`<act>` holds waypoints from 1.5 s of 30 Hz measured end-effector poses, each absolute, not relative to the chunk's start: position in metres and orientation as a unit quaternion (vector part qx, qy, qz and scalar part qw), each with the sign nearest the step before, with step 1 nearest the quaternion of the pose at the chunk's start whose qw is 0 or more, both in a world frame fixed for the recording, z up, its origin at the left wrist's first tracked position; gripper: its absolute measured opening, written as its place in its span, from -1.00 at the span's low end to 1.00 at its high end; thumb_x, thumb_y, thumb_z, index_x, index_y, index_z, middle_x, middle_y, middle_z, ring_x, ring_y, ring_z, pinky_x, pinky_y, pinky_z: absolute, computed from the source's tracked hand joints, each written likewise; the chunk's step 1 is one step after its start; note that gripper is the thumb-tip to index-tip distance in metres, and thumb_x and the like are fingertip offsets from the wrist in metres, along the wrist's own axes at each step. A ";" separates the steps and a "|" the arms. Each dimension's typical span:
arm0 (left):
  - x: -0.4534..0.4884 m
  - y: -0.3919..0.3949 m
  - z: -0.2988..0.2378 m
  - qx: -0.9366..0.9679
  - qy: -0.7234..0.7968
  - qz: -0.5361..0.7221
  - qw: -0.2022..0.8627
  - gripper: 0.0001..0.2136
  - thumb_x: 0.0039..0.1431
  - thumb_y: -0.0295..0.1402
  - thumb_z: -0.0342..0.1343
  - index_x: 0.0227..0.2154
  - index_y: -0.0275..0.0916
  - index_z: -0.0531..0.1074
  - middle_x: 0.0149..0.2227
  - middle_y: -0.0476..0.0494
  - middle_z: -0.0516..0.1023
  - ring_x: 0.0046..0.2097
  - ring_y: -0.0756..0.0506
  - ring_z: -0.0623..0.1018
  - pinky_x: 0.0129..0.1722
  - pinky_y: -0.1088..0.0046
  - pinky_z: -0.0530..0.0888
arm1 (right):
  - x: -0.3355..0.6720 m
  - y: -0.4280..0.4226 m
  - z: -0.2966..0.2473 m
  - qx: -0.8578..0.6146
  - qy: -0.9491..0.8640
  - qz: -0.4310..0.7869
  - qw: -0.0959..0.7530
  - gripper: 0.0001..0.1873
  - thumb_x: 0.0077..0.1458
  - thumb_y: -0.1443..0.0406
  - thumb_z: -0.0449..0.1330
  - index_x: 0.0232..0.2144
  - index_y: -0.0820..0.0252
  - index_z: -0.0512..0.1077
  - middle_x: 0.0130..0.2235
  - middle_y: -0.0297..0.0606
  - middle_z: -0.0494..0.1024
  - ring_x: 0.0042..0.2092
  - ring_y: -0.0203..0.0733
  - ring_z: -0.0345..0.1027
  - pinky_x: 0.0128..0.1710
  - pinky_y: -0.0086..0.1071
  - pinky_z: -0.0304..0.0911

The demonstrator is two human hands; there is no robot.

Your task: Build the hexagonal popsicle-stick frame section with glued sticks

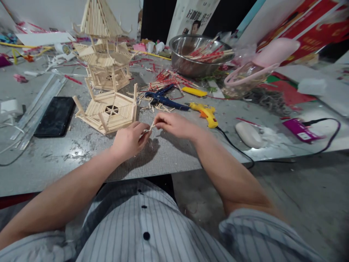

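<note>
Between my hands, just above the table's front part, is a short pale wooden stick (152, 126). My left hand (131, 139) is closed, its fingers pinching the lower end. The fingertips of my right hand (173, 124) close on the stick's upper end. Whether it is one stick or two together, I cannot tell. Close behind my left hand sits a six-sided wooden stick base (100, 116) with short upright posts at its corners. Beyond it stands a tiered stick pagoda (105, 54) with a pointed roof.
Blue cutting pliers (160, 96), a yellow comb-like piece (194, 91) and a yellow glue gun (207, 114) lie beyond my right hand. Red-tipped sticks (171, 79) are heaped near a steel bowl (188, 65). A black phone (56, 116) lies left, a white mouse-shaped object (248, 134) right.
</note>
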State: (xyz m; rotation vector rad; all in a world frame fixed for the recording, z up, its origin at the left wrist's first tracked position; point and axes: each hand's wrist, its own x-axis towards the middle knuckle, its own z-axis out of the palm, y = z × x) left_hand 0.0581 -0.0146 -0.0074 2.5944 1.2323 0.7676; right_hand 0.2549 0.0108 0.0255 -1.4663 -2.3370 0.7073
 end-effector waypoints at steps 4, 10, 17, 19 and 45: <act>0.059 -0.012 -0.008 0.879 0.420 0.206 0.097 -0.74 0.27 -0.32 -0.09 -0.30 -0.28 0.50 -0.40 -0.16 0.52 -0.38 -0.04 0.47 -0.39 0.47 0.31 | 0.249 -0.005 0.020 -0.446 -0.816 0.318 0.182 -0.93 0.08 0.31 0.06 -0.36 0.19 0.33 -0.39 -0.33 0.44 -0.35 -0.29 0.24 -0.29 -0.39 0.10; 0.059 -0.007 -0.007 0.867 0.415 0.218 0.168 -0.77 0.22 -0.34 -0.06 -0.38 -0.28 0.49 -0.45 -0.14 0.50 -0.42 -0.02 0.41 -0.41 0.47 0.27 | 0.249 -0.003 0.005 -0.431 -0.756 0.414 0.268 -0.94 0.04 0.30 0.10 -0.37 0.14 0.30 -0.47 -0.41 0.35 -0.44 -0.33 0.20 -0.38 -0.41 0.14; 0.060 -0.005 0.000 0.773 0.449 0.260 0.366 -0.76 0.16 -0.29 0.01 -0.57 -0.27 0.35 -0.62 0.01 0.34 -0.57 0.07 0.26 -0.53 0.51 0.17 | 0.246 -0.002 -0.011 -0.412 -0.665 0.486 0.388 -0.87 0.04 0.28 0.12 -0.29 0.11 0.29 -0.37 -0.38 0.42 -0.47 -0.39 0.21 -0.42 -0.42 0.24; 0.061 -0.004 0.002 0.701 0.461 0.275 0.469 -0.77 0.17 -0.27 0.01 -0.53 -0.28 0.36 -0.64 0.06 0.29 -0.63 0.10 0.21 -0.60 0.53 0.13 | 0.249 0.000 -0.012 -0.422 -0.645 0.481 0.417 -0.85 0.05 0.28 0.13 -0.26 0.10 0.29 -0.33 -0.36 0.45 -0.47 -0.39 0.23 -0.41 -0.41 0.26; 0.059 0.000 -0.001 0.685 0.475 0.305 0.460 -0.81 0.10 -0.26 0.06 -0.49 -0.29 0.35 -0.59 0.02 0.37 -0.61 0.11 0.23 -0.62 0.57 0.15 | 0.313 0.044 -0.019 -0.709 -0.687 0.069 0.146 -0.81 0.11 0.29 0.14 -0.22 0.14 0.49 -0.14 -0.12 0.56 -0.11 -0.01 0.41 -0.17 -0.22 0.24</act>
